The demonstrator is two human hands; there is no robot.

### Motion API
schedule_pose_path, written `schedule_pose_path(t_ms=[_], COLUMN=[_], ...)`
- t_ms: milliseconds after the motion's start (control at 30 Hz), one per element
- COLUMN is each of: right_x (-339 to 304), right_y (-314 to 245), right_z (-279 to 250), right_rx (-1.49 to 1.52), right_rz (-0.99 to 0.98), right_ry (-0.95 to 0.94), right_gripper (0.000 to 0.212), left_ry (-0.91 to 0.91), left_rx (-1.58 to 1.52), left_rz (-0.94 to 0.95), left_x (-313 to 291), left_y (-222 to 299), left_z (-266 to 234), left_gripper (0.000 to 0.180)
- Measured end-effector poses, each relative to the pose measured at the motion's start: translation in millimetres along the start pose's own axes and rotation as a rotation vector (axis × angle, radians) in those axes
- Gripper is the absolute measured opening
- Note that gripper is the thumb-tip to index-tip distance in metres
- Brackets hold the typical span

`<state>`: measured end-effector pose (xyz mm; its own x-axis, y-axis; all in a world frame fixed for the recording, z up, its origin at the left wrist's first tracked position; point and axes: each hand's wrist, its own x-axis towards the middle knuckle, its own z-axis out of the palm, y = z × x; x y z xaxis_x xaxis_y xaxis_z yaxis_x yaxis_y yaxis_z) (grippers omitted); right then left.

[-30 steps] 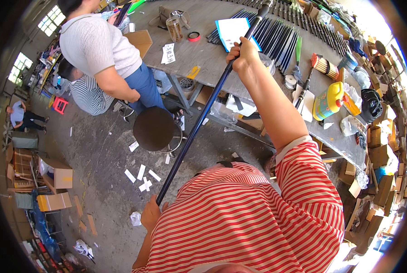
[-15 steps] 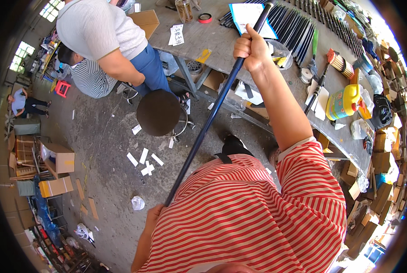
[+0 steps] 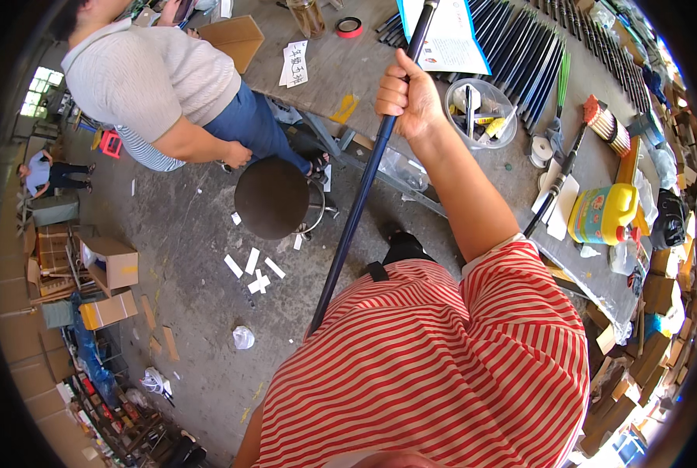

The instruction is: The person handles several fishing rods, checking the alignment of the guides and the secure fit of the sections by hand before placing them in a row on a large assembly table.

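My right hand [image 3: 411, 97] is closed around a long dark blue fishing rod [image 3: 361, 195], its thumb pointing up along the shaft. The rod slants from the table's far edge down to the left side of my striped shirt. Its upper end runs out of the picture past a white and blue printed sheet [image 3: 451, 43]. Of my left arm only a strip of forearm [image 3: 251, 437] shows; the hand is hidden behind my body. Just right of my right hand stands a clear round tub [image 3: 511, 117] with small items inside.
The workbench [image 3: 325, 70] holds many dark rods [image 3: 512, 58], a line spool [image 3: 541, 150], a bundle of sticks [image 3: 604, 129] and a yellow jug [image 3: 621, 207]. A person [image 3: 141, 86] stands at the left by a round stool [image 3: 270, 197]. Paper scraps [image 3: 253, 260] litter the floor.
My right hand and the rod have shifted slightly left and down in the picture. My left hand, visible near the rod's lower end before, has gone behind my body. The person at left stands more upright.
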<state>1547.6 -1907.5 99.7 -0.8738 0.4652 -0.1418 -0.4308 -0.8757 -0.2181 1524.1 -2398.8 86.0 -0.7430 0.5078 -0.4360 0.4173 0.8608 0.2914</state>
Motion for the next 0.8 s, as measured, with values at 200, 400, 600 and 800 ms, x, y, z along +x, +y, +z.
schedule_pose_path(t_ms=[200,400,600,800], right_x=[51,111,59,-60], right_y=[-11,-6,19,40], right_z=[-43,-97,-124,-160], right_rx=[0.017,-0.336,-0.932,-1.043], right_rz=[0.033,-0.092,-0.052,0.252], right_ry=[0.128,0.537,0.478,0.409], right_gripper=[0.034,0.031,0.054,0.032], left_ry=[-0.023,-0.083,0.013,-0.019], left_rx=[-0.151,-0.366,-0.393,-0.617], left_rz=[0.035,0.081,0.155,0.168], left_x=[33,63,136,199], left_y=[34,57,52,41], left_z=[7,22,56,89], left_gripper=[0.030,0.038,0.038,0.040])
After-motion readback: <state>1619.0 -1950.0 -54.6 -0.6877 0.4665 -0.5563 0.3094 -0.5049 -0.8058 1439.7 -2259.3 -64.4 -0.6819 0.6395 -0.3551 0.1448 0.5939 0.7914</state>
